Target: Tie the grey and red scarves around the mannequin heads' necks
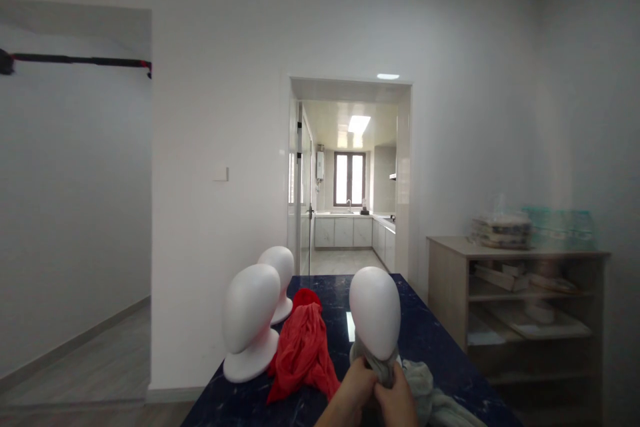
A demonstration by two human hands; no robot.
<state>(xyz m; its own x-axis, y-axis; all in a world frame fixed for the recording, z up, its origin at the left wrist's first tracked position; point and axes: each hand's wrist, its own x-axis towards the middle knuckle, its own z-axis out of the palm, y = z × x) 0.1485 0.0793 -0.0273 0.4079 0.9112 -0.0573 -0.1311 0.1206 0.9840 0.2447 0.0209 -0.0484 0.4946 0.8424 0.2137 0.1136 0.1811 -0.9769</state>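
A smooth white mannequin head (375, 310) stands on the dark blue table. Around its neck runs a grey-green scarf (417, 380), whose loose part trails to the right over the tabletop. Just below the chin, my left hand (357, 383) grips the scarf from the left side. My right hand (395, 397) is closed on the same cloth close beside it, thumb uppermost. The two hands nearly touch at the front of the neck. The head's base is mostly hidden behind the hands and cloth.
Two more white mannequin heads (251, 310) stand at the table's left edge. A crumpled red scarf (306, 350) lies between them and my hands. Right of the dark marbled table (440, 347) is a wooden shelf unit (447, 280) with items on it. A doorway behind opens to a kitchen.
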